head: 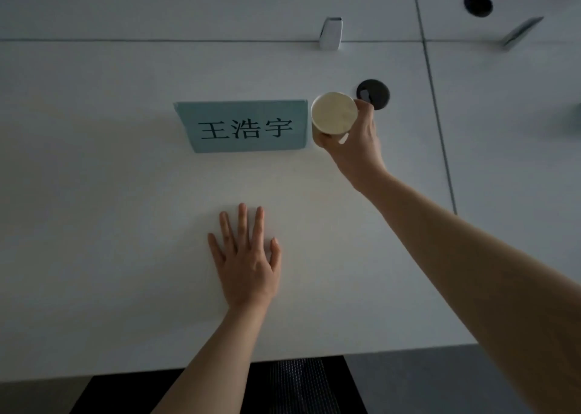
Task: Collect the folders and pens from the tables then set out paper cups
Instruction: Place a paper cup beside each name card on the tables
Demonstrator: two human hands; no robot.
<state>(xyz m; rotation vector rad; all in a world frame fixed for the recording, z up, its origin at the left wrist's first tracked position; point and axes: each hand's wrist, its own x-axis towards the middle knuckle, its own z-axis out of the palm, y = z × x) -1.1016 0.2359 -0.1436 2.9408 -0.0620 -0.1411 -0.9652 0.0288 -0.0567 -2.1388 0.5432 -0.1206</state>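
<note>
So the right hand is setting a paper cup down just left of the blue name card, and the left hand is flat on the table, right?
Not quite. In the head view the right hand holds the paper cup just right of the blue name card, not left of it. The rest stands: the left hand lies flat, fingers spread, on the table.

A teal folded-card nameplate (245,126) (black characters printed on it) stands just left of the right hand; a round black cable grommet (373,94) sits just beyond it; a white tabletop (94,193) lies beneath the left hand.
</note>
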